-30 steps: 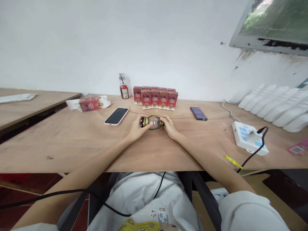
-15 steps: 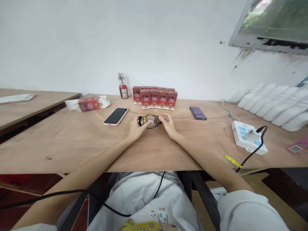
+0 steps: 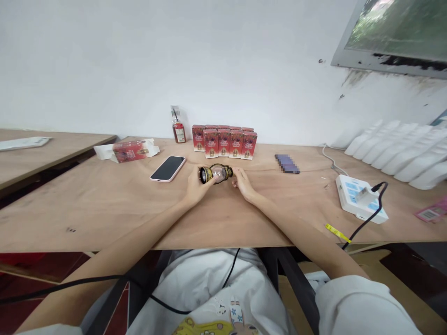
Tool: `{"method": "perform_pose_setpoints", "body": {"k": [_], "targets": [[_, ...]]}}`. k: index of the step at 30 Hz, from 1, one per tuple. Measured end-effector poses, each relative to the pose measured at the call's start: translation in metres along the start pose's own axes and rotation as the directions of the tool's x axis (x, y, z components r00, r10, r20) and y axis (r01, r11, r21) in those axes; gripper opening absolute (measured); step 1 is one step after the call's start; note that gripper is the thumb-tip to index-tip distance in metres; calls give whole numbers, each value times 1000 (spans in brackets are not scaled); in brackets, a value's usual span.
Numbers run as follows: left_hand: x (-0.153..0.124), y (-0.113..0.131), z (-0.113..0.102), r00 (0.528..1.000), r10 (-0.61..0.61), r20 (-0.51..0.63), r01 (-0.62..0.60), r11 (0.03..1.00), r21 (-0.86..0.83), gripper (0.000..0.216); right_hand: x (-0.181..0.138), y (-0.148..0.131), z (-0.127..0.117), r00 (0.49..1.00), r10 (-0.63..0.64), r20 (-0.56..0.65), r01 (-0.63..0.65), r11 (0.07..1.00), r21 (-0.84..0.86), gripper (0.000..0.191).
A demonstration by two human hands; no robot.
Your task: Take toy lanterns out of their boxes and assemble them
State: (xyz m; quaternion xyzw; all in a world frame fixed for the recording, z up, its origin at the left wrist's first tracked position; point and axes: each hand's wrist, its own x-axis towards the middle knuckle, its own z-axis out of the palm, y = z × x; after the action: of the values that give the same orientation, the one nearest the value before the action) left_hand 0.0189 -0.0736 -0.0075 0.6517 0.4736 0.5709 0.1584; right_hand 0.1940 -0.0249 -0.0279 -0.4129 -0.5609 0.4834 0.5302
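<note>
A small clear glass bottle with gold and black ends [image 3: 216,173] lies on its side over the middle of the wooden table [image 3: 104,204]. My left hand [image 3: 196,184] grips its left gold end with curled fingers. At the bottle's right end sits my right hand [image 3: 243,182], its fingers loosely bent, with the fingertips at or just off the cap; contact is unclear. A row of several red boxes [image 3: 224,141] stands just behind the bottle. To the left of my left hand a phone with a pink case [image 3: 168,168] lies face up.
An opened red box [image 3: 131,150] lies at the far left, and a small bottle in a packet [image 3: 179,125] leans on the wall. A blurred purple item [image 3: 287,164], a white power strip [image 3: 361,198] with black cable, a yellow strip [image 3: 338,233] and white packages [image 3: 401,151] fill the right.
The bottle has shifted slightly left and away from me in my left hand. My right hand has loosened from gripping its right end and drawn back a little.
</note>
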Motion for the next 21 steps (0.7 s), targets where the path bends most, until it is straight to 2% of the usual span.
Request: {"method": "perform_pose_setpoints", "body": {"k": [2, 4, 6, 8, 10, 13, 15, 18, 21], "targets": [[3, -3, -1, 998, -24, -55, 23, 1000, -22, 46, 6, 3, -6, 996, -44, -79, 40, 998, -54, 36], [6, -5, -3, 994, -32, -108, 27, 999, -46, 53, 14, 4, -18, 970, -120, -209, 90, 985, -149, 46], [9, -3, -6, 989, -19, -147, 9, 998, -65, 59, 23, 5, -34, 909, -237, -342, 131, 944, -303, 56], [12, 0, -10, 981, 13, -193, -22, 999, -47, 63, 30, 4, -53, 844, -380, -378, 160, 851, -500, 56], [12, 5, -16, 964, 68, -256, -57, 997, 51, 61, 34, 2, -70, 822, -478, -310, 177, 731, -659, 41], [11, 12, -22, 952, 157, -264, -73, 950, 302, 50, 34, -1, -82, 855, -503, -124, 199, 540, -818, 7], [9, 14, -24, 959, 192, -206, -89, 901, 424, 46, 32, -3, -82, 875, -485, 3, 227, 404, -886, 10], [7, 13, -24, 969, 225, -99, -152, 863, 481, 46, 28, -4, -72, 890, -435, 139, 254, 217, -942, 14], [7, 9, -23, 960, 272, 60, -265, 825, 500, 47, 22, -6, -63, 917, -352, 190, 247, 126, -961, 20]]}}
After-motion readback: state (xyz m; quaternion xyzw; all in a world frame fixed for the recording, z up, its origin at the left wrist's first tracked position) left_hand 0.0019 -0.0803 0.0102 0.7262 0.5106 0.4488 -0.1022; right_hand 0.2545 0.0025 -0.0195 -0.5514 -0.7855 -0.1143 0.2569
